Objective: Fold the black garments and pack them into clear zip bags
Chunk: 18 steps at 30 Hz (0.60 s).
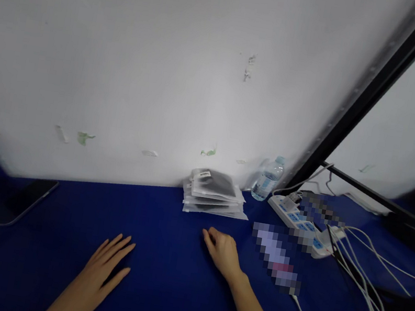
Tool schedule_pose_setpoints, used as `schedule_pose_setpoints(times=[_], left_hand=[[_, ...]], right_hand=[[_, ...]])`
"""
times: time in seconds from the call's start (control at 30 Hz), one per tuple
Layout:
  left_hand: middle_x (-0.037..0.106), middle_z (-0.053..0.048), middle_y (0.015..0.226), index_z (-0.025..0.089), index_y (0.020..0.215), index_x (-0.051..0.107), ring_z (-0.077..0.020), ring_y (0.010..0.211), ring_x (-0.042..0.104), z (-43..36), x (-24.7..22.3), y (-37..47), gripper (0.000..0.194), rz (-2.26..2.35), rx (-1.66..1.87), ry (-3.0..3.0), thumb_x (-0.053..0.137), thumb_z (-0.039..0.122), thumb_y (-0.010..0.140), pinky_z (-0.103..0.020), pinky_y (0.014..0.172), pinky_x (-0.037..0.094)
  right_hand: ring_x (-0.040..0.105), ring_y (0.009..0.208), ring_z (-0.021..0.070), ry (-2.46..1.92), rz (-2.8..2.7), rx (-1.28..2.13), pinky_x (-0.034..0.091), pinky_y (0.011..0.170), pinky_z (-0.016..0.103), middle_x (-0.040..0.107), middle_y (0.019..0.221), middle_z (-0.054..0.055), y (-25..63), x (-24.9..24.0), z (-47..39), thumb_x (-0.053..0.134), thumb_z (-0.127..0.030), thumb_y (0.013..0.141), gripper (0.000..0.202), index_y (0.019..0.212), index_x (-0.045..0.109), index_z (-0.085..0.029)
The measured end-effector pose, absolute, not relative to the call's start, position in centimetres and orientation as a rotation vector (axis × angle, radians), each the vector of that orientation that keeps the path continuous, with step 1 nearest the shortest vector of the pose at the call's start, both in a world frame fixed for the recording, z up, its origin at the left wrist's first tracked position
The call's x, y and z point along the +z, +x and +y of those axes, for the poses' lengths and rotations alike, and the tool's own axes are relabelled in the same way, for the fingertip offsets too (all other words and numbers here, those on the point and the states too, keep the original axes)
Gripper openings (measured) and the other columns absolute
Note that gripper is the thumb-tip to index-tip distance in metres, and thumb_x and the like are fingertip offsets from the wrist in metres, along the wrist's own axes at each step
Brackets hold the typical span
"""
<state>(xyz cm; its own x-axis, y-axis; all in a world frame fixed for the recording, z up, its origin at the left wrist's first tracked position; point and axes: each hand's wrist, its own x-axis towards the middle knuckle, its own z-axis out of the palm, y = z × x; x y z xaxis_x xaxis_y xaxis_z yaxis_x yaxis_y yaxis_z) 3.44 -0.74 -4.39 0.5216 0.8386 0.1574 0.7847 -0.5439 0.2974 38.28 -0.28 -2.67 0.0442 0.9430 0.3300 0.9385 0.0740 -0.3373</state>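
My left hand [105,268] lies flat on the blue tabletop [159,275], its fingers stretched out and the thumb apart, holding nothing. To the right of it, my right hand [222,251] rests on the same surface with its fingers curled in, and nothing shows in it. Just beyond the right hand, against the wall, is a stack of clear zip bags [215,191] with dark contents and a small white label on the top one. The hand and the bags are apart. A blurred-out phone-like device [278,257] with a white cable lies right of my right hand.
A clear water bottle [268,179] stands beside the bags near the wall. A white power strip [299,225] with plugs and tangled white cables [371,305] runs along the right. A dark tablet-like device [22,201] lies at the left. A black frame post [368,97] slants up at the right.
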Motion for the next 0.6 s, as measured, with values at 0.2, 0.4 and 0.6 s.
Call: schedule_pose_setpoints(times=[0.2, 0.4, 0.6], left_hand=[[0.038, 0.002, 0.15, 0.036, 0.145, 0.032, -0.0246, 0.141, 0.028, -0.71, -4.45, 3.44, 0.048, 1.4, 0.419, 2.575, 0.039, 0.042, 0.098, -0.055, 0.112, 0.029], [0.039, 0.002, 0.15, 0.037, 0.145, 0.033, -0.0251, 0.14, 0.029, -0.68, -4.52, 3.42, 0.048, 1.392, 0.428, 2.593, 0.04, 0.042, 0.098, -0.055, 0.111, 0.03], [0.039, 0.003, 0.15, 0.037, 0.145, 0.033, -0.0259, 0.139, 0.031, -0.65, -4.51, 3.39, 0.049, 1.386, 0.44, 2.601, 0.042, 0.04, 0.097, -0.055, 0.11, 0.032]], right_hand=[[0.051, 0.047, 0.0108, -1.853, -1.888, 0.01, 0.023, 0.051, 0.024, 0.056, 0.054, -0.002, 38.29, -2.75, -0.2, 0.037, -0.038, 0.096, 0.04, 0.063, 0.049, -0.02], [0.051, 0.048, 0.011, -1.851, -1.889, 0.013, 0.023, 0.051, 0.024, 0.056, 0.054, -0.001, 38.28, -2.64, -0.26, 0.037, -0.039, 0.096, 0.04, 0.063, 0.048, -0.02], [0.051, 0.048, 0.0114, -1.851, -1.888, 0.016, 0.023, 0.052, 0.024, 0.056, 0.054, -0.001, 38.23, -2.55, -0.36, 0.037, -0.039, 0.096, 0.039, 0.063, 0.047, -0.02]])
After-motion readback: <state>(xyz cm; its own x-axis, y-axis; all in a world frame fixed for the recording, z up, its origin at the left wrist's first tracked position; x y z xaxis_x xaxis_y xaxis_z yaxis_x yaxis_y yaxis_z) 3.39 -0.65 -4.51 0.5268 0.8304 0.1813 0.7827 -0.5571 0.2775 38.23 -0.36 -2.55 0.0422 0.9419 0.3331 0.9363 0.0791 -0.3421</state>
